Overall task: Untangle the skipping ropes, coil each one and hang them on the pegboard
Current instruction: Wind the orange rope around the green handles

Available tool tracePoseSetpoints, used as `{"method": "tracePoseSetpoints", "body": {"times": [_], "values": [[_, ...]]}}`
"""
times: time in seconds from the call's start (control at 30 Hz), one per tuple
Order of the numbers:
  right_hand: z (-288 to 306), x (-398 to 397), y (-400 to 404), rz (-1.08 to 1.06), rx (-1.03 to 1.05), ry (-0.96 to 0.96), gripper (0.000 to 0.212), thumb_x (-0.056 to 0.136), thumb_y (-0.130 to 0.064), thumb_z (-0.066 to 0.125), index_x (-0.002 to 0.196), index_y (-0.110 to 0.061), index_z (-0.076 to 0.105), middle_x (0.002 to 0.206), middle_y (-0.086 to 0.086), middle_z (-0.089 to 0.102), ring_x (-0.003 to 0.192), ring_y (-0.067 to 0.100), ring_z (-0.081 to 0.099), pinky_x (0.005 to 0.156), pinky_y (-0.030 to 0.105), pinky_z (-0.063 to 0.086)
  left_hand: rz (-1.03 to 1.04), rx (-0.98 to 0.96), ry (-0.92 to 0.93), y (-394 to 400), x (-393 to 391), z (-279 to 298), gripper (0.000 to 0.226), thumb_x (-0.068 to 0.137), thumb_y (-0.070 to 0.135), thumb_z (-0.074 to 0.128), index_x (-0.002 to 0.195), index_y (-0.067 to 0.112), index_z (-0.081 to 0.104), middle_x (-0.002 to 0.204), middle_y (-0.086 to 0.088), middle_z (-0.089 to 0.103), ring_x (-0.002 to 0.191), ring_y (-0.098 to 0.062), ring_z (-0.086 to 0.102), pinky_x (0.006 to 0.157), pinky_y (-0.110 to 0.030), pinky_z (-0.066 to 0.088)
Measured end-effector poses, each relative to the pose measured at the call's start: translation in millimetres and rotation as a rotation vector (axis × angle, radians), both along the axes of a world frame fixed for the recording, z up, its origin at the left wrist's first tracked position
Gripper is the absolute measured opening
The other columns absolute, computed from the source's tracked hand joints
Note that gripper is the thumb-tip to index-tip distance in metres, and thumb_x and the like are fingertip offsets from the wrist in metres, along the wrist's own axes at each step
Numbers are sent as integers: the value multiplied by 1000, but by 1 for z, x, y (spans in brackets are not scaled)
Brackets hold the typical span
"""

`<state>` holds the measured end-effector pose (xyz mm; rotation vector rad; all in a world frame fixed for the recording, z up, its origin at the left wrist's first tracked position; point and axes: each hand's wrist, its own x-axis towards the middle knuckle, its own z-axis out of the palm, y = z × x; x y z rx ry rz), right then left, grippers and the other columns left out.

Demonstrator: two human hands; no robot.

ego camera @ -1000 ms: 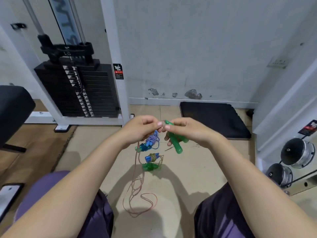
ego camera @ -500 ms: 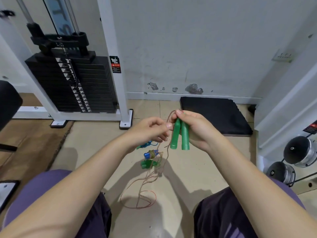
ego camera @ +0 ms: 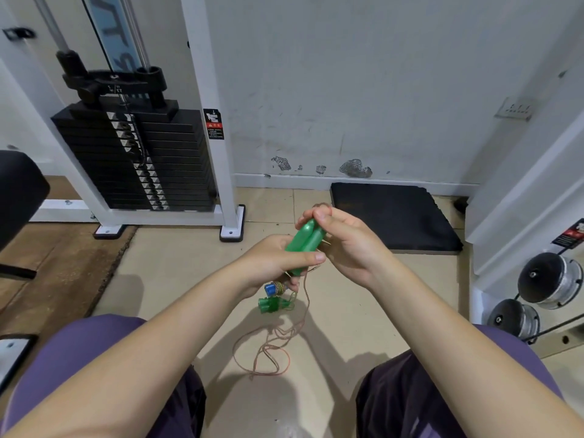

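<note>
Left hand grips 2 green rope handles while right hand fingers pinch their tops

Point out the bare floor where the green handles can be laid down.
Bare beige tile floor lies left of the hands, bordered by the white machine frame foot and the brown wooden floor. Another bare patch lies between the right forearm and the black foam mat. Between the knees it is crowded: thin orange rope loops and small green and blue handles.
</note>
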<state>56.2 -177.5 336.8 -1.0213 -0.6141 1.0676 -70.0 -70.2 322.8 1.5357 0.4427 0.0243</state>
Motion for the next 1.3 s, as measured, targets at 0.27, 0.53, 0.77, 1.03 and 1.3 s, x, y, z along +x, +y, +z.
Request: {"method": "tracePoseSetpoints", "body": {"times": [0.27, 0.53, 0.77, 1.03, 1.3], "values": [[5, 4, -5, -144, -263, -249, 10, 89, -22, 69, 91, -12, 68, 86, 4, 69, 83, 17, 64, 76, 30, 53, 25, -32, -48, 16, -10, 2, 15, 92, 20, 69, 100, 8, 64, 76, -8, 67, 52, -17, 59, 44, -23, 47], [6, 7, -4, -252, -298, -700, 17, 91, -32, 67, 99, -17, 64, 94, -4, 66, 86, 6, 60, 80, 24, 45, -76, 95, 83, 17, -16, 5, 34, 89, 30, 73, 99, 0, 60, 55, -3, 56, 45, -20, 45, 41, -23, 36], [5, -10, -3, 57, -329, -771, 33, 94, -39, 63, 74, -12, 65, 54, -5, 50, 48, 10, 42, 43, 19, 34, -230, 121, 113, 13, -18, 10, 27, 90, 26, 72, 64, 20, 67, 54, -5, 58, 45, -16, 53, 45, -24, 43], [8, -2, -4, -54, -369, -918, 50, 91, -42, 64, 74, 4, 61, 55, 0, 41, 51, 10, 35, 49, 22, 29, -216, 130, 131, 19, -18, 11, 24, 91, 29, 70, 96, 7, 63, 64, -5, 64, 49, -16, 55, 44, -22, 40], [12, 4, -4, -173, -350, -602, 50, 97, -54, 48, 70, -13, 59, 48, -6, 35, 45, 12, 27, 47, 25, 22, -90, 28, -42, 23, -18, 10, 33, 91, 40, 67, 84, 10, 56, 57, -4, 57, 42, -17, 53, 39, -21, 36]]}}
